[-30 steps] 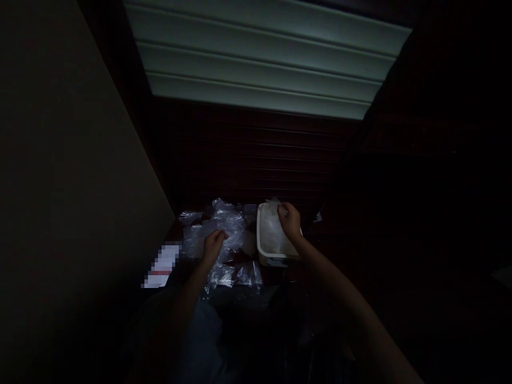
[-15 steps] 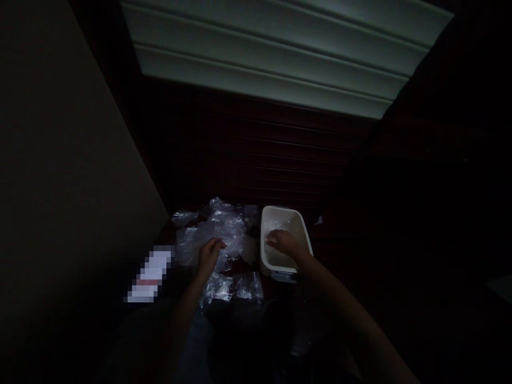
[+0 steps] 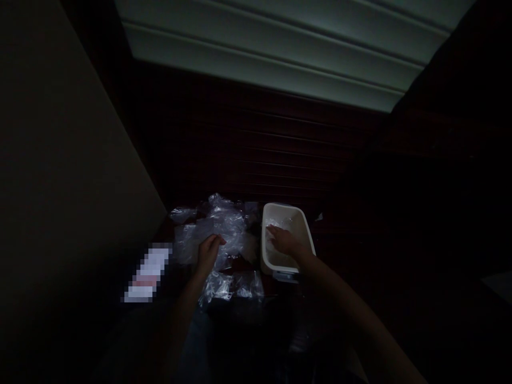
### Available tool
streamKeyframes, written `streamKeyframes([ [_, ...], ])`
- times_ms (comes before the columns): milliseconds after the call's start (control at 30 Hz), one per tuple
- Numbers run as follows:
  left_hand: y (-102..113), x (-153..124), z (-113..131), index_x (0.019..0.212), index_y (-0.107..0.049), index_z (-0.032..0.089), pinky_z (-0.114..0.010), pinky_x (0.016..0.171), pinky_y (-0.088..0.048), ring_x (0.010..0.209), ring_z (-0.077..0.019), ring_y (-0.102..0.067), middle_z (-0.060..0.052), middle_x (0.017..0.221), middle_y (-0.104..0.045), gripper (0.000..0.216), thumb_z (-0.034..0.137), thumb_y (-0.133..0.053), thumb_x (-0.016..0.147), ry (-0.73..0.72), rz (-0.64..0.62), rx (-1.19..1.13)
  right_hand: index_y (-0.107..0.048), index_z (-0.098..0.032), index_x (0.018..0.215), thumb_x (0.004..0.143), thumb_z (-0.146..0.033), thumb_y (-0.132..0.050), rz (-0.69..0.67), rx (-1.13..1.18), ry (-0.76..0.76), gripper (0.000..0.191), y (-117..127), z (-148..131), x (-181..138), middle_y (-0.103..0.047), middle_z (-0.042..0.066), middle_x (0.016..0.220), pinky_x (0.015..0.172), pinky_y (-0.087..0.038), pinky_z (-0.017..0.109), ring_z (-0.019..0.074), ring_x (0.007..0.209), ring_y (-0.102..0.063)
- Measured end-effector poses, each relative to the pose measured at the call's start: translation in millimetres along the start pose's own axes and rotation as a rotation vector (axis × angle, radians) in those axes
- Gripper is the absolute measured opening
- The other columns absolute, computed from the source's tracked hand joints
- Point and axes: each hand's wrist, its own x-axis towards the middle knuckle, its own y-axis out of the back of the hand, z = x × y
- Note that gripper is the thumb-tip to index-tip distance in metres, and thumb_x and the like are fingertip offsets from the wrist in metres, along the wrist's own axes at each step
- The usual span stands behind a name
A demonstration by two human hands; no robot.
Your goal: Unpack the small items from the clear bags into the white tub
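Note:
The scene is very dark. A white rectangular plastic tub (image 3: 306, 226) stands on a dark surface. My right hand (image 3: 283, 240) is down inside it, fingers spread flat on clear plastic lying in the tub. To the left lies a heap of crumpled clear plastic bags (image 3: 218, 224). My left hand (image 3: 208, 252) rests on that heap with its fingers curled, pinching a bag's edge. More clear bags (image 3: 232, 285) lie nearer to me.
A pale wall (image 3: 60, 186) rises at the left. A small white and red object, blurred out (image 3: 146, 273), lies left of the bags. A dark slatted panel (image 3: 256, 144) stands behind, with a pale slatted blind (image 3: 280, 48) above. The right side is black.
My right hand held plastic above the tub's far end, then came down into the tub and pressed it flat. My left hand has stayed on the heap of bags.

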Motion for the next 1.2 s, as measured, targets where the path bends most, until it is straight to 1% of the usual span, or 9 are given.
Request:
streamKeyframes([
  [167,1.2,0.5,-0.6,0.060,-0.056,0.016,-0.025,0.066,-0.041,0.065,-0.0140,-0.054,-0.001,0.062,-0.057,0.025,0.034,-0.045,0.073,-0.013,-0.003,-0.005,-0.038,-0.022,0.124,0.082,-0.025,-0.033,-0.058,-0.039,0.031,0.042,-2.2,-1.6,1.2,-0.035,0.007,0.133,0.095,-0.030,0.035,0.0181,0.119,-0.036],
  [267,2.1,0.8,-2.0,0.060,-0.056,0.016,-0.025,0.066,-0.041,0.065,-0.0140,-0.054,-0.001,0.062,-0.058,0.025,0.033,-0.044,0.073,-0.023,-0.004,0.000,-0.041,-0.022,0.121,0.082,-0.025,-0.034,-0.038,-0.029,0.023,0.040,0.8,-3.0,0.8,-0.038,0.007,0.131,0.094,-0.030,0.036,0.0179,0.117,-0.038],
  [433,3.2,0.3,-1.8,0.061,-0.056,0.016,-0.025,0.066,-0.041,0.066,-0.0147,-0.054,-0.002,0.063,-0.058,0.026,0.035,-0.043,0.073,-0.022,0.001,0.024,-0.045,-0.020,0.118,0.081,-0.025,-0.037,0.123,0.030,0.024,0.038,11.8,-4.5,-0.5,-0.044,0.008,0.125,0.092,-0.030,0.035,0.0187,0.114,-0.039],
  [567,4.7,-0.3,-1.8,0.061,-0.056,0.016,-0.025,0.067,-0.041,0.066,-0.0149,-0.055,-0.002,0.063,-0.059,0.027,0.035,-0.043,0.073,-0.011,0.003,0.042,-0.052,-0.016,0.109,0.080,-0.017,-0.036,0.236,0.084,0.018,0.034,26.6,-7.4,-2.7,-0.055,0.008,0.110,0.089,-0.031,0.031,0.0174,0.100,-0.048],
  [700,7.8,0.1,-2.6,0.060,-0.056,0.016,-0.025,0.066,-0.041,0.065,-0.0144,-0.055,-0.001,0.062,-0.058,0.025,0.034,-0.043,0.072,-0.039,0.010,0.061,-0.053,-0.015,0.106,0.075,-0.008,-0.034,0.378,0.163,-0.029,0.037,44.9,-18.6,-4.4,-0.055,0.008,0.104,0.085,-0.033,0.027,0.0163,0.094,-0.049],
  [800,10.8,0.6,-2.6,0.060,-0.056,0.016,-0.024,0.065,-0.041,0.066,-0.0141,-0.055,-0.001,0.062,-0.058,0.023,0.033,-0.044,0.072,-0.051,0.029,0.057,-0.052,-0.014,0.104,0.075,-0.008,-0.034,0.485,0.218,0.012,0.035,59.8,-42.4,-4.0,-0.054,0.008,0.101,0.083,-0.035,0.026,0.0164,0.093,-0.048],
  [967,19.3,1.1,-1.9,0.066,-0.058,0.016,-0.025,0.069,-0.042,0.070,-0.0150,-0.056,-0.002,0.068,-0.060,0.022,0.033,-0.044,0.072,-0.064,0.042,0.068,-0.050,-0.015,0.106,0.077,-0.015,-0.037,0.458,0.176,0.216,0.032,74.9,-112.1,0.4,-0.053,0.009,0.100,0.083,-0.034,0.029,0.0178,0.093,-0.046],
  [1100,28.4,3.1,-2.5,0.075,-0.059,0.016,-0.027,0.073,-0.042,0.078,-0.0167,-0.056,-0.004,0.078,-0.062,0.022,0.032,-0.043,0.073,-0.118,0.013,0.097,-0.046,-0.016,0.112,0.078,-0.019,-0.038,0.395,0.081,0.324,0.035,60.4,-162.0,6.2,-0.051,0.010,0.108,0.087,-0.032,0.033,0.0204,0.101,-0.044],
  [1200,33.9,5.1,-3.6,0.082,-0.059,0.016,-0.030,0.077,-0.042,0.082,-0.0178,-0.056,-0.006,0.085,-0.062,0.023,0.031,-0.044,0.073,-0.176,0.024,0.184,-0.040,-0.014,0.118,0.078,-0.018,-0.037,0.349,0.044,0.264,0.040,35.7,-177.0,11.0,-0.046,0.013,0.118,0.089,-0.030,0.036,0.0217,0.107,-0.041],
])
